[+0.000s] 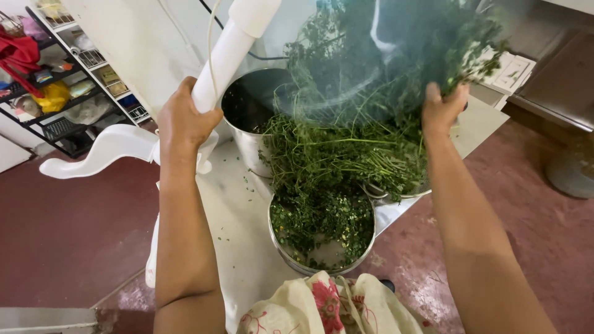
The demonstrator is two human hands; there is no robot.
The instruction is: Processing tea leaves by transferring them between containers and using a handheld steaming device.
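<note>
Your left hand [182, 117] is wrapped around a white tube [230, 46]. Your right hand [442, 108] grips a leafy green bunch [371, 74] raised above the steel pots [322, 247] on the counter [235, 229].

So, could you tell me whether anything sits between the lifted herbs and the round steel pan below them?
Nothing visible does. The right hand grips the herbs, whose stems hang straight towards the pan. The pot stands behind, and the left hand holds a white pipe aside.

Motion blurs the leafy bunch [396, 55] at the frame's top, hiding my right fingertips and the pot's [253, 105] far rim.
</note>
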